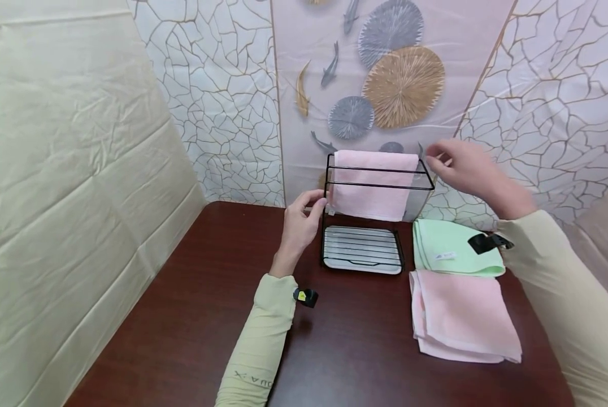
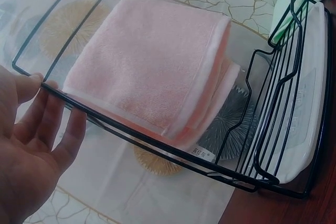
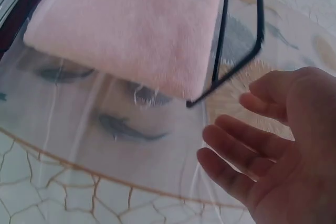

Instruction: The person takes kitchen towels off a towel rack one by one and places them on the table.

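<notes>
A black wire rack (image 1: 380,185) stands near the table's back edge, with a folded pink towel (image 1: 370,203) draped over its rear top bar. My left hand (image 1: 301,221) grips the rack's left upright; in the left wrist view the thumb lies on one side of the wire and the fingertips reach behind it. Just off the rack's upper right corner, my right hand (image 1: 464,169) hangs in the air with loosely bent fingers and holds nothing. The right wrist view shows a gap between those fingers (image 3: 231,182) and the black frame.
A white tray (image 1: 362,236) sits in the rack's base under thin wires. To the right on the brown table (image 1: 355,333) lie a folded green towel (image 1: 456,249) and, nearer, a folded pink towel (image 1: 467,314). Patterned curtain cloth (image 1: 228,102) hangs behind.
</notes>
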Tool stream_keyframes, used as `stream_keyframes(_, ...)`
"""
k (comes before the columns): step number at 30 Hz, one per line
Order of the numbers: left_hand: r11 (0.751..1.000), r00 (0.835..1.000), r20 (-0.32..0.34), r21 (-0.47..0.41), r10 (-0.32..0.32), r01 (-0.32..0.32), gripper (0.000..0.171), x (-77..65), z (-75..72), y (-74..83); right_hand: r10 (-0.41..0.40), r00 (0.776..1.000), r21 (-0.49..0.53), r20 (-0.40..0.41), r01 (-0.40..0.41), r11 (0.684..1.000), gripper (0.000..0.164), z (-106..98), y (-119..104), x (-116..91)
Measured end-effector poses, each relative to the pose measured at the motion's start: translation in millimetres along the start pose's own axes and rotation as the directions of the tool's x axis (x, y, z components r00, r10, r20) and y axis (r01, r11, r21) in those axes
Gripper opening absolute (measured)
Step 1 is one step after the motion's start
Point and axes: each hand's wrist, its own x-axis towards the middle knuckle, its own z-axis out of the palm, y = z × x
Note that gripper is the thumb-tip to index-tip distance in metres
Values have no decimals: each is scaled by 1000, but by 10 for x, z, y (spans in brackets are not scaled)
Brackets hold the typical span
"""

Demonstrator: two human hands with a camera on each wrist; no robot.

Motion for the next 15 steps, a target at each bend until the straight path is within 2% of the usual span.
stream_keyframes(8,1000,1000,0,-8,3,-3,24,-10,15,-13,-35,999,-14,-17,34,999,29,161,-83,200)
stream_keyframes(15,1000,1000,-2,-10,8,-8,23,-2,4,-19,-14,1000,-4,-10,14,1000,31,292,-105,297)
